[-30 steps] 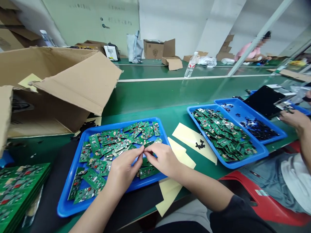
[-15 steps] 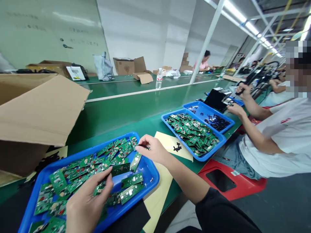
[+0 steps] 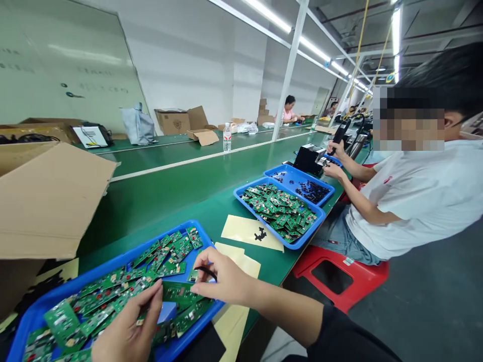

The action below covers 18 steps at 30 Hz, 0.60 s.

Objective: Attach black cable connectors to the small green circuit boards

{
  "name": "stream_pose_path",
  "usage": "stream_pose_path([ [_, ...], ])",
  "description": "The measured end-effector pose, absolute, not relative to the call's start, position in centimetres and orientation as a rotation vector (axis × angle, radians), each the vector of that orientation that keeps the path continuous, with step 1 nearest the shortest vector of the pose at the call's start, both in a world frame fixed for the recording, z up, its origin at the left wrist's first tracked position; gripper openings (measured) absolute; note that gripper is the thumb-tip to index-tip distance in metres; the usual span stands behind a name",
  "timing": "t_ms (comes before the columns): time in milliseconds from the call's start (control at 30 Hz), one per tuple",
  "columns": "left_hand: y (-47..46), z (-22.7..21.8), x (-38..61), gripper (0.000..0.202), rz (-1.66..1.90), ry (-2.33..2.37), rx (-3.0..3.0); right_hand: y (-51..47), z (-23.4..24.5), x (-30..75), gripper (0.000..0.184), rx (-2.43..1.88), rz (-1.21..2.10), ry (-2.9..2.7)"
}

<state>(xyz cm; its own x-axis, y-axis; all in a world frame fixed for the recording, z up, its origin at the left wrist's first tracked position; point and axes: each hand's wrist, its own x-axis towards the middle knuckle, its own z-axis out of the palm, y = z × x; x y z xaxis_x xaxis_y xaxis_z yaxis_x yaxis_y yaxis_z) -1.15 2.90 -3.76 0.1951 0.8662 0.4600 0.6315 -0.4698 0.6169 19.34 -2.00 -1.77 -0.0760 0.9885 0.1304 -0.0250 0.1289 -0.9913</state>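
My left hand [image 3: 132, 322] pinches the left end of a green circuit board [image 3: 177, 293] above the near end of a blue tray [image 3: 124, 261]. Between the thumb and fingers of my right hand [image 3: 222, 279] is a thin, curved black strip [image 3: 206, 272]; its exact kind cannot be made out. The right fingertips are at the board's right end, and I cannot tell whether the strip touches the board. Many loose green circuit boards [image 3: 171, 254] lie heaped in the tray below, some hidden by my hands.
Yellow sheets [image 3: 236, 281] lie right of my tray; one bears black cut-out pieces [image 3: 260, 234]. Beyond stand a tray of boards [image 3: 319, 216] and a tray of small black parts [image 3: 269, 173]. A co-worker [image 3: 426, 191] sits at right. A cardboard box [image 3: 53, 201] stands left.
My right hand has come down and left to the board's right end, and the black strip now shows more fully. The left hand still holds the board. The view has turned right.
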Motion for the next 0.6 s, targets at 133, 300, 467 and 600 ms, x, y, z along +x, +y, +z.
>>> stream_pose_path([
  [133,2.3,-3.7,0.5,0.036,1.037,1.244,2.274,-2.3,-2.2,22.2,0.027,-1.260,0.800,-1.304],
  [300,1.3,-3.4,1.9,0.040,1.000,1.078,2.482,-3.1,-1.6,32.2,0.023,-1.602,0.190,-0.970],
  [467,0.8,-4.2,1.7,0.025,0.768,0.986,2.700,-2.7,-2.1,40.9,0.027,-1.803,-0.064,-0.765],
  [600,0.5,-4.7,1.8,0.024,0.544,1.081,2.734,-3.0,-2.8,42.9,0.028,-1.895,-0.087,-0.772],
])
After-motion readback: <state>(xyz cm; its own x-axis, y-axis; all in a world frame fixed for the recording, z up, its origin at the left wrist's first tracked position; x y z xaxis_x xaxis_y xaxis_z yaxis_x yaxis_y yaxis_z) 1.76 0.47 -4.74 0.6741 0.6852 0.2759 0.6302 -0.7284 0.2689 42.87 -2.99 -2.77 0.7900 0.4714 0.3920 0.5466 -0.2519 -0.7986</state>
